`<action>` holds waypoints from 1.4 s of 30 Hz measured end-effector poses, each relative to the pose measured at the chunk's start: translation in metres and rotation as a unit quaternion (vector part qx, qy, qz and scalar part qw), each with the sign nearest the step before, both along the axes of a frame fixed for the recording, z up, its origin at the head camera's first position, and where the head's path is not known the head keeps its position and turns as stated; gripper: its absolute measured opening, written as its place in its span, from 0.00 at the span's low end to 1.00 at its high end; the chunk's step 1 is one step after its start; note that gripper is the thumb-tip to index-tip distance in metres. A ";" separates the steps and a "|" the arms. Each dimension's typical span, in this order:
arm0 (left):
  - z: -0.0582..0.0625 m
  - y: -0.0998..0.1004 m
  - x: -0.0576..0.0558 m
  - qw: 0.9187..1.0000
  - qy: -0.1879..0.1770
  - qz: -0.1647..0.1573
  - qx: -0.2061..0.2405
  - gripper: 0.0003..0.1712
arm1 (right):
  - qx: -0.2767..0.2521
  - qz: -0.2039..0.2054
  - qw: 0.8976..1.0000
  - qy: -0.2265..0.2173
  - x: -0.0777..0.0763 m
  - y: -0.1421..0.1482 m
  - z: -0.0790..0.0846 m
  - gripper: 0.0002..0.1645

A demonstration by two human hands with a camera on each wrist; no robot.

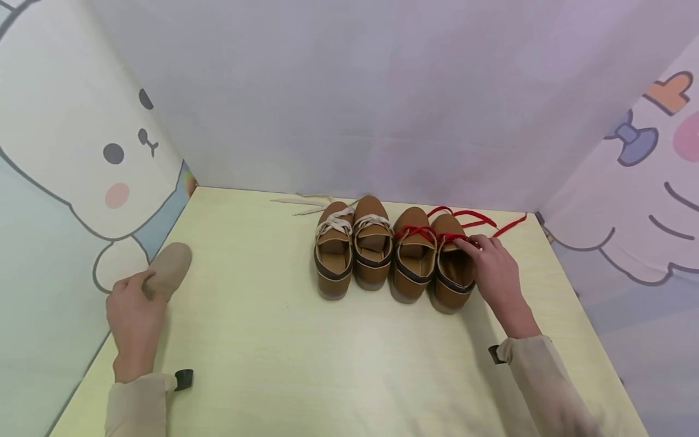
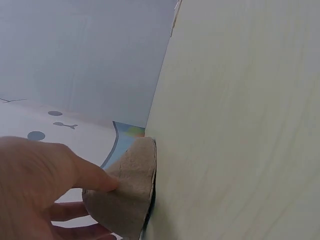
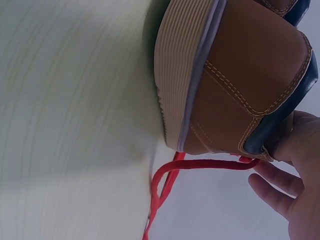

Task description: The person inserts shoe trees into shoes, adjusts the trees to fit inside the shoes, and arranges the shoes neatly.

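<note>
My left hand (image 1: 136, 306) pinches a flat, brown cardboard shoe insert (image 1: 170, 267) with a rounded end, at the left side of the table. In the left wrist view the thumb presses on one face of the insert (image 2: 127, 187) and the other fingers are behind it. My right hand (image 1: 497, 276) is at the rightmost brown shoe (image 1: 452, 298), which has red laces (image 1: 480, 217). Its thumb reaches inside the dark collar, with fingers outside by the lace, pinching the shoe's edge. The right wrist view shows this shoe's ribbed sole (image 3: 182, 65) and brown side.
Left of the held shoe stands its red-laced mate (image 1: 408, 288). Beside that is a brown pair (image 1: 334, 285) with white laces (image 1: 306, 202) trailing left. All toes point at the back wall (image 1: 349, 109). Cartoon-printed side walls flank the pale wooden table (image 1: 284, 364).
</note>
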State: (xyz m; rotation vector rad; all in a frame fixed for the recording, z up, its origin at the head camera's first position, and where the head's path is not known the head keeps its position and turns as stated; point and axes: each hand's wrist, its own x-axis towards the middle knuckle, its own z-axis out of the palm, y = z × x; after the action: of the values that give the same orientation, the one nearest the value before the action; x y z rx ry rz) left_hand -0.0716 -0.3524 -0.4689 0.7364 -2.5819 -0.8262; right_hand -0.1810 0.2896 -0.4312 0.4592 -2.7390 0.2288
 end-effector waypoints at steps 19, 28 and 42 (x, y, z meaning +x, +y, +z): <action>0.018 0.027 0.007 0.997 0.070 -0.018 0.007 0.25 | -0.013 -0.007 1.000 -0.012 0.000 -0.001 0.000 0.31; 0.031 0.057 0.009 0.993 0.114 -0.035 -0.002 0.27 | -0.019 -0.008 1.000 -0.010 -0.001 -0.001 0.000 0.31; 0.043 0.115 -0.006 0.963 0.232 -0.121 -0.056 0.24 | -0.020 -0.010 1.000 -0.014 -0.001 -0.001 0.002 0.29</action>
State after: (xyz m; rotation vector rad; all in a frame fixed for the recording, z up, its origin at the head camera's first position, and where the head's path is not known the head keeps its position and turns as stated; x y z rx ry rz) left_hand -0.0776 -0.2372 -0.4262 0.1623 -2.2869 -0.7994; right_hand -0.1823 0.2885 -0.4292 0.4215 -2.7604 0.2855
